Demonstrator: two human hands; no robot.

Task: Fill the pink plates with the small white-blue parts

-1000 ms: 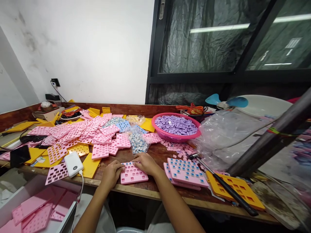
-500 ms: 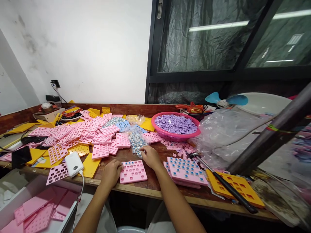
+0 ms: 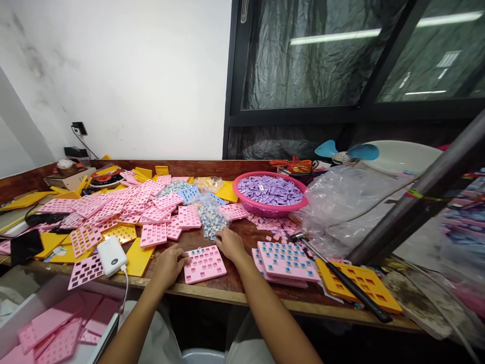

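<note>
A pink board [image 3: 205, 267] with rows of square sockets lies flat at the table's front edge, small blue-topped pieces filling part of its top row. My left hand [image 3: 169, 264] has its fingers curled at the board's left edge, gripping it. Just past the upper right corner is my right hand [image 3: 230, 244], fingers bent together and pointing down. Whatever its fingertips hold is too small or hidden to tell. Behind them a clear bag spills a heap of small white-and-blue pieces [image 3: 212, 221]. Stacked pink boards [image 3: 288, 260], the top one dotted with blue-topped pieces, lie to the right.
A pink basket [image 3: 238, 193] of purple pieces stands behind, with loose pink keycap-like pieces [image 3: 278, 226] before it. A hammer [image 3: 354, 287] rests on a yellow board [image 3: 386, 298] at right. Pink boards [image 3: 113, 205] pile up at left, near a white power bank [image 3: 112, 256].
My right hand has come slightly closer to the pink board's upper corner, away from the heap of pieces. My left hand stays at the board's edge. The whole view has shifted slightly.
</note>
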